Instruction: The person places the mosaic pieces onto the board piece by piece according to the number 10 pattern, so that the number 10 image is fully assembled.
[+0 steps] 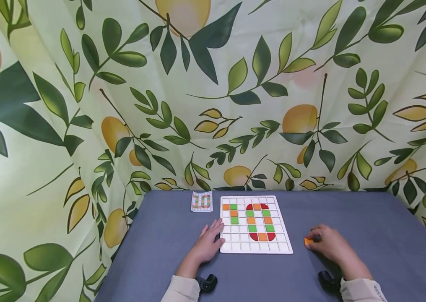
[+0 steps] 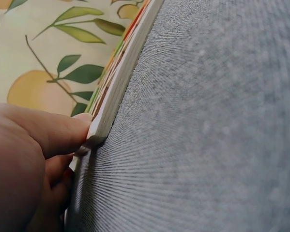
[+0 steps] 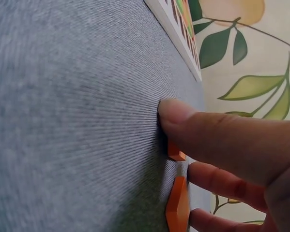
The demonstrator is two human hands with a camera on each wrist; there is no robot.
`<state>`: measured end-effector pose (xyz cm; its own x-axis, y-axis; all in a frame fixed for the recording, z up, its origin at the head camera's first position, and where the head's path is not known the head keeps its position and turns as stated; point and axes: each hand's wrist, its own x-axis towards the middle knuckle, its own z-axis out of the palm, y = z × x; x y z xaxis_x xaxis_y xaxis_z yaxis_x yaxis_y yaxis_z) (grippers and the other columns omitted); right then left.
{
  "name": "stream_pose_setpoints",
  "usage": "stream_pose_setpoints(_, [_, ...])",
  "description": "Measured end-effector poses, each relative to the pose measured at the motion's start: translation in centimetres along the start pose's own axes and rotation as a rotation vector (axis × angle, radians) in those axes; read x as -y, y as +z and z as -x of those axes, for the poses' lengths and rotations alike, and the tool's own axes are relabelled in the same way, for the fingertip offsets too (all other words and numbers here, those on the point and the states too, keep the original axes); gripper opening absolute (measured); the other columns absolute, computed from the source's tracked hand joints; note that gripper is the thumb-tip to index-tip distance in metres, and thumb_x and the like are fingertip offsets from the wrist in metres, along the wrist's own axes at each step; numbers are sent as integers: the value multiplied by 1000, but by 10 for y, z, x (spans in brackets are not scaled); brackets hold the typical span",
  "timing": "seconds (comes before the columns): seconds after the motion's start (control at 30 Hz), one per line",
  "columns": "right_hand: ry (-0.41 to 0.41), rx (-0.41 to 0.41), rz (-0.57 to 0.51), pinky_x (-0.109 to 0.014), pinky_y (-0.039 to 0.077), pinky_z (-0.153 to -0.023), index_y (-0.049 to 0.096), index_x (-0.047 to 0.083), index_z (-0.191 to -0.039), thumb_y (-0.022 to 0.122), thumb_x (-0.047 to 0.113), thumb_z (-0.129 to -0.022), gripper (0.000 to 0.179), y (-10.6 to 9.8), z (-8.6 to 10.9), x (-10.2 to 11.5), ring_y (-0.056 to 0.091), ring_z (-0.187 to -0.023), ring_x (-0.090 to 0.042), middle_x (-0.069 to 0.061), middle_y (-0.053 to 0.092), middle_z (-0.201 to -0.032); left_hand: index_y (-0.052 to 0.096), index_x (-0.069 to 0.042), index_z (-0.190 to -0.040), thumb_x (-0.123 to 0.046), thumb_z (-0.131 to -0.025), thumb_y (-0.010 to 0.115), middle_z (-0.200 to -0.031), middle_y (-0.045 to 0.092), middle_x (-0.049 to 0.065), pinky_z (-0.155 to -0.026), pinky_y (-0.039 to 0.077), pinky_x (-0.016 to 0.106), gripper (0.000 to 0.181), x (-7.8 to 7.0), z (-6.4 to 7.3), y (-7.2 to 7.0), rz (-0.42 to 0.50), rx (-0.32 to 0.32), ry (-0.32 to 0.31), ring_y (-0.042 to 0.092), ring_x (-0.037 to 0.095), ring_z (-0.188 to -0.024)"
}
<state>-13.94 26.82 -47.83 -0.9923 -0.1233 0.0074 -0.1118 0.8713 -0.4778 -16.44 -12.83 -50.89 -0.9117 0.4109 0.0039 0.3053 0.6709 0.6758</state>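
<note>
A white grid board (image 1: 252, 247) lies on the table, bearing red, green and orange tiles; some form a ring on its right part, others a small group at upper left. Along the board's left edge rests my left hand (image 1: 206, 244), fingers extended and thumb touching the near corner edge. Right of the board, low on the cloth, my right hand (image 1: 330, 244) has curled fingers and pinches an orange tile (image 3: 176, 151), partly hidden behind the thumb. Another orange piece (image 3: 178, 205) sits by its other fingers in the right wrist view.
A small printed card (image 1: 202, 202) with a coloured grid pattern lies beyond the board's left corner. Grey-blue cloth covers the table (image 1: 152, 235). A leaf-and-fruit patterned curtain (image 1: 213, 105) hangs behind and to the left. Dark wrist devices (image 1: 208, 283) show at both cuffs.
</note>
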Motion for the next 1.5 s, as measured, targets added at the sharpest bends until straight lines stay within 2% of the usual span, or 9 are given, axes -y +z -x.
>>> stream_pose_setpoints(0.17, [56, 33, -1, -62, 46, -91, 77, 5, -93, 83, 23, -76, 25, 5, -3, 4, 56, -110, -51, -27, 63, -113, 43, -2, -147, -19, -99, 56, -160, 31, 9, -123, 11, 54, 53, 0, 3, -3, -22, -5, -40, 24, 30, -150])
stream_pose_setpoints(0.43, [64, 38, -11, -63, 44, -93, 77, 3, -94, 82, 24, -78, 26, 7, -7, 10, 54, -112, -53, -30, 62, -115, 45, 0, -146, -20, -99, 57, -158, 36, 13, -122, 15, 56, 52, -4, 9, -10, -55, -15, -71, 26, 33, -149])
stream_pose_setpoints(0.53, [39, 17, -13, -62, 46, -92, 76, 3, -93, 81, 24, -79, 26, 6, -8, 12, 56, -108, -51, -28, 63, -111, 45, 1, -145, -19, -99, 57, -157, 37, 14, -122, 14, 57, 52, -4, 11, -11, -44, -17, -63, 26, 35, -148])
stream_pose_setpoints(0.67, [-11, -47, -14, -58, 49, -87, 76, 2, -92, 82, 25, -78, 27, 9, -11, 19, 61, -98, -43, -19, 65, -100, 44, 0, -146, -20, -99, 56, -157, 37, 13, -122, 13, 56, 52, -3, 12, -12, -18, -15, -51, 25, 35, -149])
stream_pose_setpoints(0.77, [-38, -70, -36, -57, 49, -85, 76, 2, -94, 82, 23, -78, 26, 15, -19, 38, 61, -96, -37, -14, 64, -99, 45, 1, -146, -20, -99, 56, -157, 37, 14, -121, 13, 57, 52, -1, 12, -11, -20, -24, -28, 26, 35, -148])
stream_pose_setpoints(0.97, [-115, -69, -42, -49, 50, -88, 77, 8, -97, 82, 19, -79, 22, 39, -41, 96, 57, -99, -28, -7, 63, -101, 44, 3, -145, -20, -100, 55, -155, 39, 16, -120, 16, 58, 52, 2, 8, -5, -51, -35, 25, 28, 37, -147])
stream_pose_setpoints(1.13, [-199, -74, -5, -41, 50, -84, 78, 11, -91, 84, 19, -76, 18, 65, -59, 135, 55, -90, -20, 0, 60, -91, 45, 2, -145, -20, -99, 55, -155, 39, 15, -120, 16, 57, 52, 1, 6, -1, -41, -39, 20, 28, 36, -147])
stream_pose_setpoints(1.3, [-242, -40, 32, -39, 49, -78, 78, 12, -90, 84, 20, -76, 17, 83, -74, 157, 53, -85, -18, 2, 59, -86, 47, 3, -144, -18, -99, 56, -154, 41, 15, -120, 18, 58, 50, 0, 8, 1, -41, -55, 25, 30, 36, -146])
stream_pose_setpoints(1.5, [-266, -32, 74, -43, 49, -72, 79, 13, -89, 84, 20, -75, 16, 95, -82, 165, 53, -82, -18, 3, 60, -83, 47, 2, -144, -20, -99, 56, -154, 41, 14, -120, 18, 57, 51, -1, 11, 1, -31, -52, 10, 30, 35, -147])
